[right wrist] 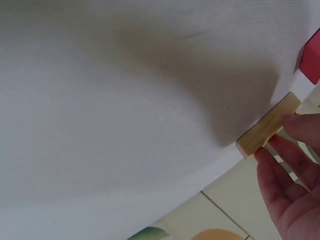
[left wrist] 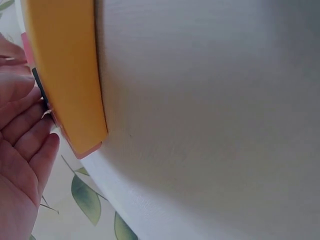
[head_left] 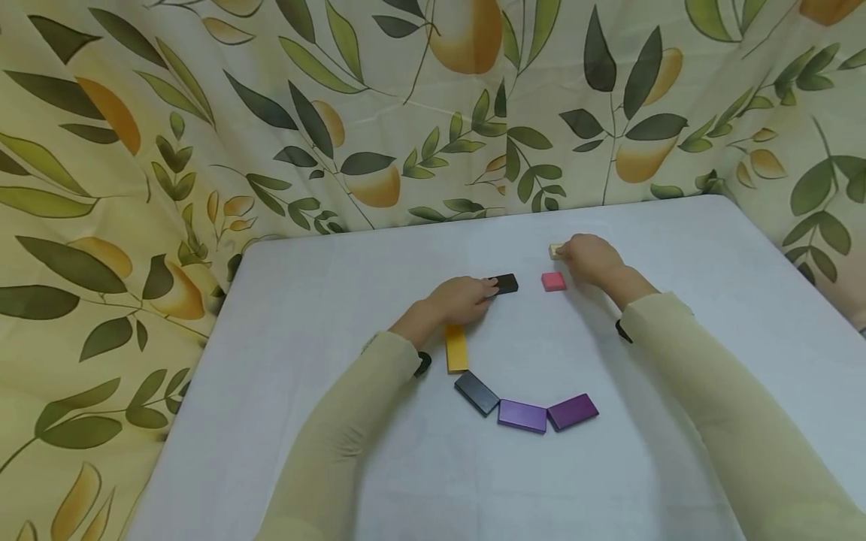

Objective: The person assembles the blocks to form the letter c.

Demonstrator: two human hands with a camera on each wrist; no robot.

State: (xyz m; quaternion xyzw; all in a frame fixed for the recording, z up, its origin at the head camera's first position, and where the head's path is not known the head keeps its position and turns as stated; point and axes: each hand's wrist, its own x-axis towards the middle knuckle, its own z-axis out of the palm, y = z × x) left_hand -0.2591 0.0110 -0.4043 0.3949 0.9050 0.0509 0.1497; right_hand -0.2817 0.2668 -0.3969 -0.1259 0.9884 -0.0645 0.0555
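Observation:
Fingertips of the left hand [head_left: 463, 299] pinch the left end of a black block [head_left: 506, 284]; in the left wrist view that block [left wrist: 41, 90] is mostly hidden behind the hand [left wrist: 22, 145] and a yellow block [left wrist: 67, 75]. The right hand [head_left: 591, 258] holds a pale wooden block [head_left: 555, 251] near the table's far edge. In the right wrist view, thumb and fingers of that hand [right wrist: 295, 175] grip the wooden block [right wrist: 267, 125] from one side. A pink block [head_left: 553, 282] lies just in front of it, apart from the black one.
On the white-covered table [head_left: 304, 300], yellow [head_left: 456, 350], dark grey [head_left: 476, 393], violet [head_left: 522, 416] and purple [head_left: 573, 412] blocks form a curve nearer the person. A thin reddish edge [left wrist: 90, 151] shows by the yellow block. Leaf-patterned cloth [head_left: 406, 113] hangs behind.

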